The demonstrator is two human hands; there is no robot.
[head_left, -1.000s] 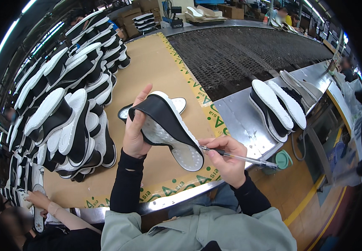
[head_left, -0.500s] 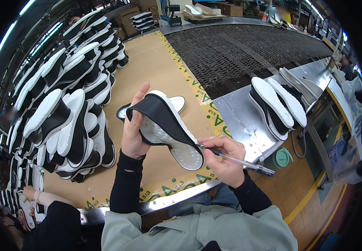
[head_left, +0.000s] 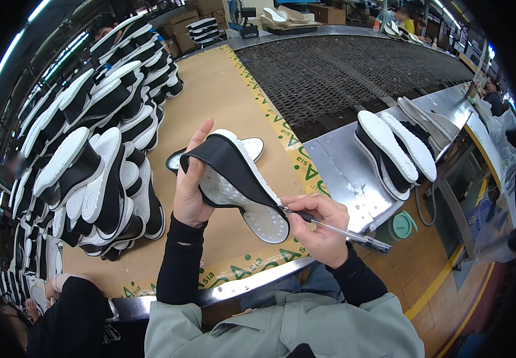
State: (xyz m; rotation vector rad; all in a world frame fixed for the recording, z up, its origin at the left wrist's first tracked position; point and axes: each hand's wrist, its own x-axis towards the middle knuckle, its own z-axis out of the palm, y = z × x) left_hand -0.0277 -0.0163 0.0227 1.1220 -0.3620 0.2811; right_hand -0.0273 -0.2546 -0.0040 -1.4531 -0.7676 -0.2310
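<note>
My left hand (head_left: 188, 194) is closed around the black edge of a wedge shoe sole (head_left: 229, 170), with one finger pointing up. The sole is tilted over the table; its black side wall and pale, dimpled inner face show. In my right hand (head_left: 323, 224) is a pen (head_left: 347, 234) with a clear barrel and dark grip. Its tip meets the sole's edge near the narrowing part. Behind the held piece, a second sole (head_left: 253, 147) lies on the table, partly hidden.
Tall piles of black and white soles (head_left: 112, 179) line the left. More soles (head_left: 389, 149) lie on the metal surface (head_left: 341, 173) at right, beside a dark mesh conveyor (head_left: 353, 71). A co-worker's sleeve (head_left: 70, 319) is at lower left. A green-lidded container (head_left: 402, 224) stands lower right.
The co-worker's arm at lower left has drawn down, its hand now mostly out of sight. My hands, the sole and the pen have barely shifted.
</note>
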